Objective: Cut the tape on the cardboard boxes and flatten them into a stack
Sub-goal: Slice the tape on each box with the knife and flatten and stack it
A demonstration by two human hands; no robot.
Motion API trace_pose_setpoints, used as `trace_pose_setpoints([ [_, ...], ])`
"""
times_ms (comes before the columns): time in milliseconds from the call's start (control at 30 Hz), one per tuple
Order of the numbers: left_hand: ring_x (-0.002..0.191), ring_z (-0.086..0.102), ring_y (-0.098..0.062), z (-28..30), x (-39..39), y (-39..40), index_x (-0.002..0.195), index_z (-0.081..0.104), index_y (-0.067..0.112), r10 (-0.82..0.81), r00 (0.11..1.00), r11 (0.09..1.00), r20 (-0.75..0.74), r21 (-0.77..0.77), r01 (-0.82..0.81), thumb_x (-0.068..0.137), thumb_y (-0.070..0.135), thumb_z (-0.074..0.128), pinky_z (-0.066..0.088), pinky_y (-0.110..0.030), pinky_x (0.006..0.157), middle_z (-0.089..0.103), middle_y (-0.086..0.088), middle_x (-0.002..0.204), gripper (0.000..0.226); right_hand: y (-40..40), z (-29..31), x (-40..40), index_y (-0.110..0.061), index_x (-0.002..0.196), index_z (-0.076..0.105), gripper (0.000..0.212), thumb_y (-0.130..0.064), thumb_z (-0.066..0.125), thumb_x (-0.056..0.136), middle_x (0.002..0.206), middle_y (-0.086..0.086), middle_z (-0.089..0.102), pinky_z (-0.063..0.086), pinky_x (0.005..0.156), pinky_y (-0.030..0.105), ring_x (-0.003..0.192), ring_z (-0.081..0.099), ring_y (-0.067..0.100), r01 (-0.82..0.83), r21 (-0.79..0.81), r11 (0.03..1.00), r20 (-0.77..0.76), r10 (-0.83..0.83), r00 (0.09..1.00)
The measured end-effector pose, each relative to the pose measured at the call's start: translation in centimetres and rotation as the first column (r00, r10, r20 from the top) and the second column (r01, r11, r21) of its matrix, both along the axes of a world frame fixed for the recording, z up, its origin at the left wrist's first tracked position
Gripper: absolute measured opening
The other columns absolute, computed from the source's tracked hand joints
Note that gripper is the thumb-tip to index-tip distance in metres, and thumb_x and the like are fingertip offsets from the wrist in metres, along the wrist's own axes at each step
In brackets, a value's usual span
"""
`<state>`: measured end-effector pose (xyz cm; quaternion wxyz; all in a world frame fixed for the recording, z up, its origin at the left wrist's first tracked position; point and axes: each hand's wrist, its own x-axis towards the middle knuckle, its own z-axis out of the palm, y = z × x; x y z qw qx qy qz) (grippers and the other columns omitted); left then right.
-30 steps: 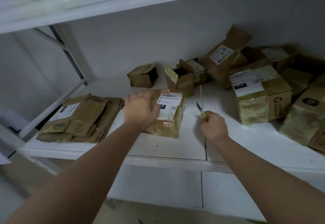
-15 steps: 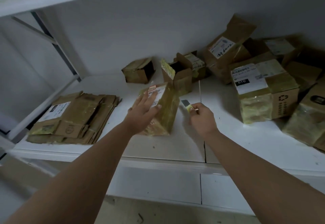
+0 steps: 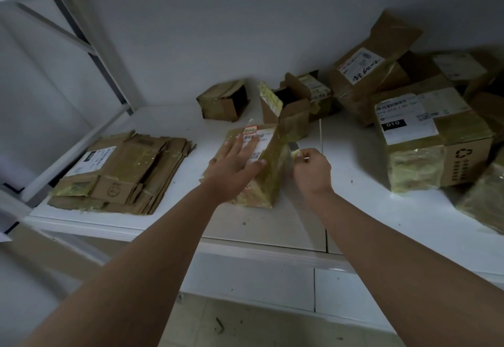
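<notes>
Cardboard box (image 3: 270,172) labelled "551" lies under the flat, spread left hand (image 3: 234,165); right hand (image 3: 311,169) grips a knife (image 3: 296,150).

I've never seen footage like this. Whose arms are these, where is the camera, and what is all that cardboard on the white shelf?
No machine here: these are a person's two bare arms, filmed by a wide-angle camera worn on the head, looking forward and down. The left hand presses flat on a small taped cardboard box, tilting it on edge. The right hand grips a small knife with its blade at the box's side, apparently to slit the tape. On the left of the white shelf lies a stack of flattened boxes. At the back and right sit more boxes, some already open, including a large taped one labelled 010.
</notes>
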<state>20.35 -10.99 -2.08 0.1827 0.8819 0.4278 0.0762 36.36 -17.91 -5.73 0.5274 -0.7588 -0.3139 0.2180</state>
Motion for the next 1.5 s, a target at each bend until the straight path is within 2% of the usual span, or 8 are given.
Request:
trace_pose_setpoints([
  [133,0.148,-0.011,-0.017,0.2,0.5,-0.4,0.151,0.004,0.044,-0.016,0.999,1.0,-0.036,-0.021,0.015,0.081,0.069,0.018,0.0,-0.054,0.117,-0.006,0.008,0.162,0.075,0.7,0.4,0.5,-0.007,0.092,0.062,0.018,-0.011,0.045,0.094,0.087,0.009,0.061,0.043,0.069,0.028,0.083,0.057,0.025,-0.001,-0.053,0.999,-0.007,0.001,1.0],
  [400,0.146,-0.02,-0.027,1.2,1.7,0.6,0.15,-0.006,0.043,-0.099,0.967,0.987,-0.233,-0.144,0.067,0.101,0.052,0.024,0.0,-0.058,0.115,-0.019,0.003,0.16,0.058,0.1,-0.5,1.4,0.0,0.083,0.068,0.023,0.0,0.045,0.088,0.075,0.011,0.059,0.042,0.061,0.029,0.073,0.054,0.025,-0.038,-0.072,0.997,-0.137,0.028,0.99],
  [567,0.145,-0.02,-0.032,1.0,2.1,0.3,0.151,-0.009,0.039,-0.108,0.951,0.993,-0.29,-0.084,0.088,0.1,0.053,0.022,0.002,-0.061,0.113,-0.02,-0.002,0.16,0.061,-1.8,-0.6,0.8,-0.001,0.079,0.067,0.026,-0.002,0.045,0.092,0.059,0.004,0.05,0.036,0.052,0.019,0.056,0.045,0.015,-0.141,-0.037,0.989,-0.219,0.13,0.967],
  [667,0.145,-0.02,-0.031,1.1,2.1,0.2,0.151,-0.008,0.038,-0.089,0.958,0.994,-0.272,-0.085,0.068,0.1,0.052,0.022,0.002,-0.061,0.113,-0.02,-0.001,0.16,0.061,-3.1,0.3,0.4,-0.003,0.076,0.066,0.026,0.001,0.045,0.091,0.053,0.004,0.047,0.031,0.04,0.013,0.045,0.042,0.01,-0.192,-0.043,0.98,-0.233,0.177,0.956],
  [800,0.146,-0.02,-0.026,1.2,2.1,-0.3,0.151,-0.005,0.04,-0.062,0.972,0.994,-0.228,-0.104,0.039,0.1,0.054,0.023,-0.001,-0.06,0.113,-0.019,0.003,0.16,0.06,-4.7,1.4,-0.4,0.007,0.09,0.068,0.026,0.0,0.043,0.093,0.052,0.008,0.044,0.025,0.032,0.012,0.027,0.033,0.002,-0.256,-0.037,0.966,-0.278,0.236,0.931],
  [967,0.146,-0.02,-0.025,1.2,2.0,-0.6,0.151,-0.003,0.042,-0.052,0.976,0.994,-0.213,-0.102,0.031,0.099,0.056,0.024,-0.002,-0.058,0.114,-0.019,0.003,0.16,0.06,-6.4,1.9,-1.0,0.012,0.098,0.066,0.027,-0.006,0.046,0.096,0.045,0.002,0.048,0.023,0.032,0.012,0.026,0.03,0.002,-0.331,-0.049,0.942,-0.297,0.303,0.906],
  [1200,0.146,-0.018,-0.026,1.2,2.1,-1.1,0.152,-0.004,0.041,-0.041,0.975,0.997,-0.219,-0.072,0.025,0.099,0.058,0.02,-0.001,-0.057,0.114,-0.018,0.002,0.16,0.06,-7.8,1.7,-2.1,0.008,0.099,0.067,0.029,-0.013,0.047,0.098,0.052,0.007,0.044,0.022,0.032,0.013,0.028,0.027,0.003,-0.379,-0.102,0.92,-0.261,0.343,0.902],
  [1500,0.147,-0.017,-0.025,1.1,1.1,-2.5,0.15,-0.004,0.044,-0.055,0.981,0.998,-0.187,-0.046,0.047,0.098,0.061,0.015,-0.001,-0.056,0.116,-0.016,0.005,0.16,0.058,-9.8,2.0,-4.9,0.006,0.095,0.066,0.029,-0.013,0.045,0.099,0.054,0.008,0.042,0.021,0.032,0.012,0.027,0.026,0.002,-0.31,-0.107,0.945,-0.221,0.282,0.934],
])
